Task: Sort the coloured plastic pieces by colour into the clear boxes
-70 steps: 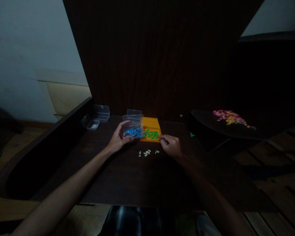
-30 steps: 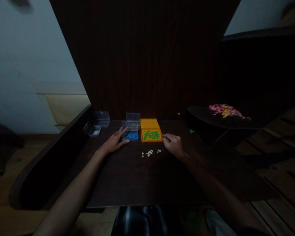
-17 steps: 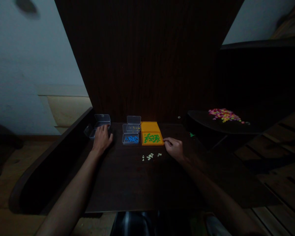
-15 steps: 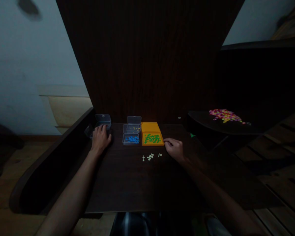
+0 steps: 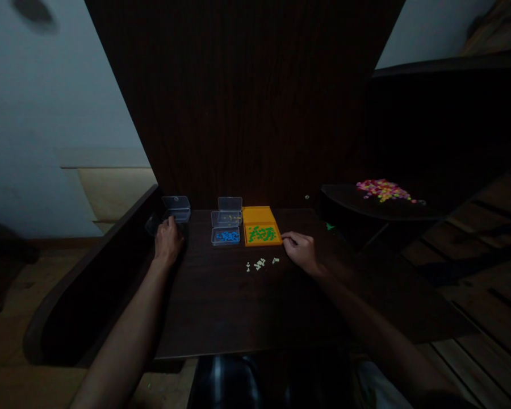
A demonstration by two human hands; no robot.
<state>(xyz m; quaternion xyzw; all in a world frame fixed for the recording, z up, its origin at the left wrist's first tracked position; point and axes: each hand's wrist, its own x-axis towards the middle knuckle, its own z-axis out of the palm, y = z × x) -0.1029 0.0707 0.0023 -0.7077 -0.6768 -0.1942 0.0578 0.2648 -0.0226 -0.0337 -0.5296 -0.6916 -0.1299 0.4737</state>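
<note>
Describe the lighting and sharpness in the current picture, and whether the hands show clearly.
In the head view, the light is dim and the desk nearly black; in the head view, the orange box and green pieces stand out; in that head view, the right hand has a readable outline, but the left hand is too dark at its far end to tell what it holds.

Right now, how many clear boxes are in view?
4: the blue-bit box, the yellow-bit box behind it, the back-left box, a fourth box mostly hidden by the left hand.
</note>
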